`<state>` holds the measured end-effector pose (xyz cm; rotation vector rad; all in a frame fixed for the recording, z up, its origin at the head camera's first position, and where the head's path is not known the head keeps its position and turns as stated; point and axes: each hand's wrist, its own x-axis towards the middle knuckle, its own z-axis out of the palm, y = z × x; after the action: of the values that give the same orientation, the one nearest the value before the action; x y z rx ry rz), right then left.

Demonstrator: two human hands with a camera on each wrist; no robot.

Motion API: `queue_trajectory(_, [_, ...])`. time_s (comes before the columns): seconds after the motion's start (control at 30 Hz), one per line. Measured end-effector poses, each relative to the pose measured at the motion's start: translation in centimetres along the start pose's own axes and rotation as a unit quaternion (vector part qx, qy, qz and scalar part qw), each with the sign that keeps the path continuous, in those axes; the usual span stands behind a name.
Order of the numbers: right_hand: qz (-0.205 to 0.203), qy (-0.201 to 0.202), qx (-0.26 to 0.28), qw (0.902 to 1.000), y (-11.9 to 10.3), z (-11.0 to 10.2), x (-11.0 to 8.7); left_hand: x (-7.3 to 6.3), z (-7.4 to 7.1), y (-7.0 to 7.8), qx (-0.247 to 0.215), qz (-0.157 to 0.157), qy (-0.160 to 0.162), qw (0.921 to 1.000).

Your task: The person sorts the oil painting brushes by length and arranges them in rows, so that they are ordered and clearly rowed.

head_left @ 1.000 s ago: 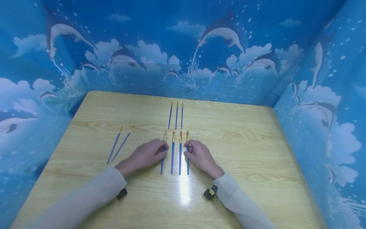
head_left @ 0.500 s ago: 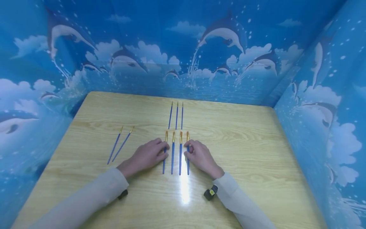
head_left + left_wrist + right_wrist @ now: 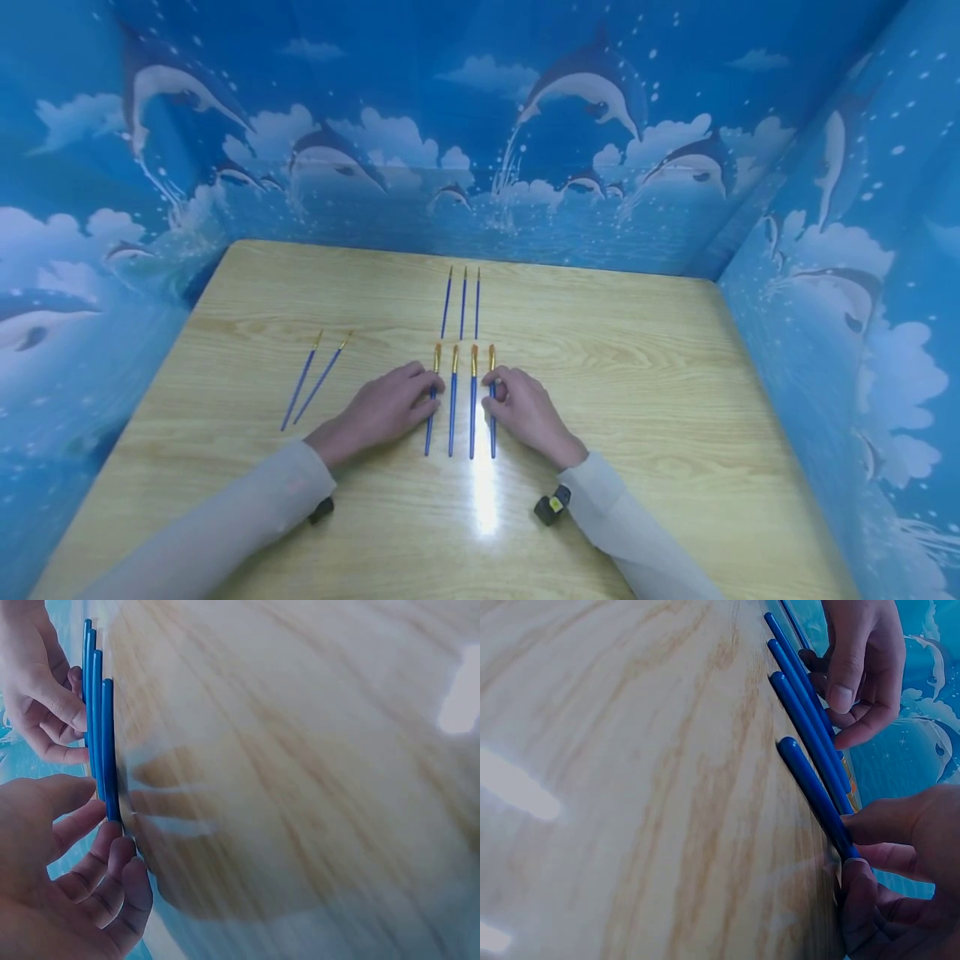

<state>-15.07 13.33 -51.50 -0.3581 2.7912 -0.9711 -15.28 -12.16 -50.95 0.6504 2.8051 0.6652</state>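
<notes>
In the head view, several blue-handled paintbrushes with gold ferrules lie side by side, bristles pointing away from me. My left hand (image 3: 390,404) pinches the leftmost brush (image 3: 429,435) of this front row between thumb and fingers. At the row's other end, the rightmost brush (image 3: 492,440) is pinched by my right hand (image 3: 525,408). Two more brushes, one left of centre (image 3: 452,417) and one with a wider tip (image 3: 473,417), lie untouched between the hands. The right wrist view shows the right thumb and index finger at the handle (image 3: 817,795) of the nearest brush.
Three thinner paintbrushes (image 3: 462,308) lie parallel behind the front row. Off to the left are two more, a steeper one (image 3: 298,387) and a more slanted one (image 3: 324,375). The wooden table (image 3: 637,375) is backed by a dolphin-print cloth (image 3: 480,208).
My left hand has moved slightly right with the leftmost brush, which now lies closer to its neighbour. The right hand and the other brushes look still.
</notes>
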Motion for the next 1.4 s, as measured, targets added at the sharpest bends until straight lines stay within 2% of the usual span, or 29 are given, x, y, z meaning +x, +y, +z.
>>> queue_trajectory(0.17, [-0.007, -0.001, -0.003, 1.0000, 0.0, -0.1, 0.0, -0.1, -0.6, -0.6, -0.011, 0.000, 0.016, 0.9998])
queue_trajectory(0.4, [-0.005, 0.000, -0.002, 1.0000, -0.1, 0.0, 0.0, -1.0, -1.8, -3.2, -0.032, -0.022, 0.035, 0.9986])
queue_trajectory(0.7, [0.001, -0.001, -0.004, 1.0000, 0.0, 0.0, 0.0, -2.6, -4.6, -6.7, -0.043, -0.064, 0.046, 0.9959])
queue_trajectory(0.9, [-0.001, -0.002, -0.003, 1.0000, 0.0, 0.0, 0.0, -3.3, -6.3, -8.5, -0.027, -0.088, 0.072, 0.9932])
queue_trajectory(1.03, [-0.001, -0.004, -0.002, 1.0000, 0.0, 0.1, 0.0, -3.9, -6.6, -9.7, -0.006, -0.102, 0.103, 0.9894])
queue_trajectory(1.13, [0.001, -0.006, -0.001, 1.0000, 0.0, 0.1, 0.1, -4.3, -6.5, -10.3, 0.005, -0.117, 0.114, 0.9865])
queue_trajectory(1.4, [0.002, -0.004, -0.001, 1.0000, 0.1, 0.1, 0.1, -4.9, -6.2, -10.7, 0.030, -0.154, 0.092, 0.9833])
